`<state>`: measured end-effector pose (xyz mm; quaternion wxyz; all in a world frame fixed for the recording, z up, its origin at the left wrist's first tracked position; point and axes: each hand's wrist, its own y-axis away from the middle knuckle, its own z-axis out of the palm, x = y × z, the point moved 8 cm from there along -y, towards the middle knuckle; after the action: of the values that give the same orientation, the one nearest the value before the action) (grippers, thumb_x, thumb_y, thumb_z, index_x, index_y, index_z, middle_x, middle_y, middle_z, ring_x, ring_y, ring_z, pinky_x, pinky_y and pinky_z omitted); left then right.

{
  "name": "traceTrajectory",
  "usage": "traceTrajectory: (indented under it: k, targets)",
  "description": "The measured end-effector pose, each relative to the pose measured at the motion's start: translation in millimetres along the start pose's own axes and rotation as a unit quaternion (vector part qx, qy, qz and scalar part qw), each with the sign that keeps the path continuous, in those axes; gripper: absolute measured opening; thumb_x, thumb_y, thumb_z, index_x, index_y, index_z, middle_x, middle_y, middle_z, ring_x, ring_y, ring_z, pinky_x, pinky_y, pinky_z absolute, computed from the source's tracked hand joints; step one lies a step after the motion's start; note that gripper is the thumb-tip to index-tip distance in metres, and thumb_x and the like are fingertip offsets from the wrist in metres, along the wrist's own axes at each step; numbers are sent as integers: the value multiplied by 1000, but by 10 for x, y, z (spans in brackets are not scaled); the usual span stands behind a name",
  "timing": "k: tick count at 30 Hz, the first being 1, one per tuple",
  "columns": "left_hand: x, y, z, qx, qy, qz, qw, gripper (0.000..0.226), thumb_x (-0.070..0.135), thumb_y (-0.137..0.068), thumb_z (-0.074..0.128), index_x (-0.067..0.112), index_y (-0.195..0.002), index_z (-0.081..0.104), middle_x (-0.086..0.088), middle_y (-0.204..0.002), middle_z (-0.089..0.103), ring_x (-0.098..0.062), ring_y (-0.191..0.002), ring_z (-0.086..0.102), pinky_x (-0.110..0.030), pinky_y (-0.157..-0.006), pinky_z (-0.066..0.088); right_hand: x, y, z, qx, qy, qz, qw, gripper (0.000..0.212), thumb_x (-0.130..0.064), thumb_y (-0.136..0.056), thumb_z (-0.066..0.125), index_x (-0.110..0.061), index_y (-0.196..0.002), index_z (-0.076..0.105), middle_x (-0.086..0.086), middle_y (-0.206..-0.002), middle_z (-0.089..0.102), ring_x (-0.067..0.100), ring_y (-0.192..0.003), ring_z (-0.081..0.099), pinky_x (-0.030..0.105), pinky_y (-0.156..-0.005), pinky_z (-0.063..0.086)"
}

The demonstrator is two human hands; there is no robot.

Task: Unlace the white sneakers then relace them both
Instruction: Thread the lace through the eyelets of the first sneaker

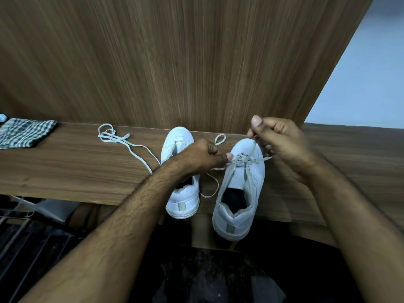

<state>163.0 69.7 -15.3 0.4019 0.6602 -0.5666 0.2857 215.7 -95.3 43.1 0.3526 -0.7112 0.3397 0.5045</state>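
Fingers: right hand (282, 147) pinches one end of the flat white lace (253, 145) above the toe; left hand (203, 155) curls round the other end beside the vamp.
Shoe in work: white low-top sneaker on the right (238, 193), heel overhanging the wooden shelf edge (65, 171), toe pointing away.
Long axis: heel-to-toe, running away from the person; lace ends pull apart across it.
Nearer hand: both at the lowest eyelets, near the toe.
Other shoe: second white sneaker (181, 193), unlaced, just left; its loose white lace (122, 141) lies further left.
Judgement: relacing barely begun.
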Motion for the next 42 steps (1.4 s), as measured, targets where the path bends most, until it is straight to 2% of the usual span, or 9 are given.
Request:
traceTrajectory:
  k: [5,9,15,20,23,27,31,37,42]
  targets:
    - [-81,-91,-129,87,-70,0,994,27,31,-94,72,12,-75,77,10,-55,64,4,-52,53,-21,-60,47,231,-65,-32,-31,434,28,900,23,-58,-85,70,-35,-90,68,-10,-71,62,12,-73,61,34,-70,51]
    - [-67,-43,-367,191,129,-22,973,32,18,-96,60,17,-65,65,7,-63,64,-7,-63,58,-18,-59,45,408,-74,-142,-19,451,89,888,20,-56,-90,65,-36,-85,68,-8,-94,71,16,-93,65,44,-85,56]
    - [28,-49,-208,75,549,-40,831,34,19,-99,41,20,-64,39,-3,-58,47,-15,-46,52,-34,-61,55,398,-15,-8,-71,337,96,934,59,-63,-94,52,-16,-58,64,-4,-47,49,14,-50,47,30,-60,40]
    - [-26,-79,-152,103,231,-34,967,36,34,-101,59,21,-70,47,5,-53,44,-7,-39,31,-18,-40,25,173,-22,139,-77,5,62,995,50,-60,-92,53,-16,-73,68,6,-65,58,18,-74,56,32,-87,45]
    - [-41,-71,58,18,43,-9,999,20,34,-96,69,15,-90,65,3,-66,65,-11,-50,55,-23,-44,45,130,-41,147,-83,64,-13,994,20,-30,-98,65,-13,-89,72,15,-84,69,17,-81,61,36,-84,51]
    - [-48,-68,23,49,-65,-2,997,20,33,-90,76,15,-97,71,5,-77,71,-6,-66,65,-22,-63,52,315,-120,61,-46,250,-31,967,7,-22,-97,66,-24,-91,70,-4,-86,72,17,-80,66,45,-78,55]
    - [-100,-52,32,8,-47,-22,999,31,33,-94,73,6,-78,72,2,-67,73,-1,-56,60,-17,-58,46,200,-142,-86,44,276,-69,958,12,-21,-94,68,-32,-90,73,-10,-87,65,1,-73,56,21,-68,42]
    - [-181,-13,-50,-16,-27,-53,998,13,10,-93,69,10,-83,78,1,-74,76,-11,-70,71,-25,-69,60,291,-151,142,-43,400,-96,911,3,-32,-92,70,-33,-93,73,-10,-86,54,11,-87,51,37,-78,44]
    - [-162,200,-29,-113,-136,-90,980,27,6,-93,58,19,-99,82,12,-49,59,-6,-42,45,-13,-41,35,375,-144,218,-78,397,-67,912,12,-39,-87,76,-39,-97,71,-13,-94,54,11,-93,51,39,-85,48]
